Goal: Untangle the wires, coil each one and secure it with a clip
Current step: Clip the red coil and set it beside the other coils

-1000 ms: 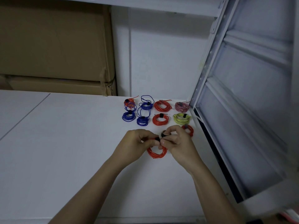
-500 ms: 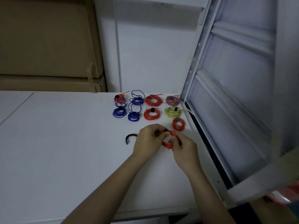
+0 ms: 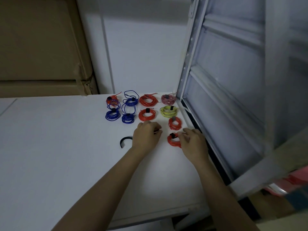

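Since the newest red coil already wears its black clip and lies on the worktop near the right edge, just below the last red one in the right col., the step in hand looks like setting it down in line. To do that well: right hand fingers curl round the coil's right side, so ease off w/o dragging loops out from under the clip; check the clip sits snug.

Left hand is loosely curled, seems to pinch sth small & dark at the fingertips, can't tell what.

Count: 10 clipped coils approx. 5 red/orange (one at far left overlaps a blue), 3 blue, 1 pink, 1 yellow-green. Plus 1 spare black strap lying loose left of the left hand.
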Action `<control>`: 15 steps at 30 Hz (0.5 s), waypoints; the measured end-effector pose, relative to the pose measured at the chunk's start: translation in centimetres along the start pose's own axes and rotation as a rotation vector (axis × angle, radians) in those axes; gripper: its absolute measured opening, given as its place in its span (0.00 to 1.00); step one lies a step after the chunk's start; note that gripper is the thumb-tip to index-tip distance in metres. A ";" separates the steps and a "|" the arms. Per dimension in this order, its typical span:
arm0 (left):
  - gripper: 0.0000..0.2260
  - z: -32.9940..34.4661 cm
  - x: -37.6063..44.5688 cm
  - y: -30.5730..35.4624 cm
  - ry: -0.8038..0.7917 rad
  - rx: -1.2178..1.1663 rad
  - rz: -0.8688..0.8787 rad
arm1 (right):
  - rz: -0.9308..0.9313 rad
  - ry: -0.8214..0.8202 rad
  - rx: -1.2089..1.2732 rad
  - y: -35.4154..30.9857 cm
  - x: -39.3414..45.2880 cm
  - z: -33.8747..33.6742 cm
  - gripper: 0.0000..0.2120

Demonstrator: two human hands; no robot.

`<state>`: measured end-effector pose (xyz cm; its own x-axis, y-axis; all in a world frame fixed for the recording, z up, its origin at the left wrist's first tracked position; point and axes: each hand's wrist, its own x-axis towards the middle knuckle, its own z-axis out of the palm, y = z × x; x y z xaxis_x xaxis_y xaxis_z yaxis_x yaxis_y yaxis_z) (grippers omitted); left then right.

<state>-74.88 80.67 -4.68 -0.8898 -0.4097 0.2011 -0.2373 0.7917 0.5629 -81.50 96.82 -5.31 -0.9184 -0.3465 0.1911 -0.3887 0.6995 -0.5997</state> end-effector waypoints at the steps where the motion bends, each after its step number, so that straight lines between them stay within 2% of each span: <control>1: 0.10 -0.1 0.0 -0.3 0.001 0.007 -0.006 | -0.003 0.000 0.003 0.0 -0.3 0.0 0.20; 3: 0.09 -0.4 -0.1 -0.7 0.002 0.005 -0.017 | -0.004 -0.040 -0.055 -0.1 -0.8 0.1 0.25; 9: 0.09 -0.9 -0.5 -1.0 0.013 0.012 -0.037 | -0.029 0.001 -0.117 0.4 -1.2 1.1 0.22; 15: 0.11 -1.3 -0.8 -1.3 0.048 0.033 -0.034 | -0.025 0.010 -0.162 0.5 -0.8 1.3 0.27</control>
<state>-73.32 79.38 -4.52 -0.8612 -0.4577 0.2210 -0.2808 0.7909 0.5437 -80.82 96.61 -6.77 -0.9087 -0.3593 0.2127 -0.4175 0.7828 -0.4614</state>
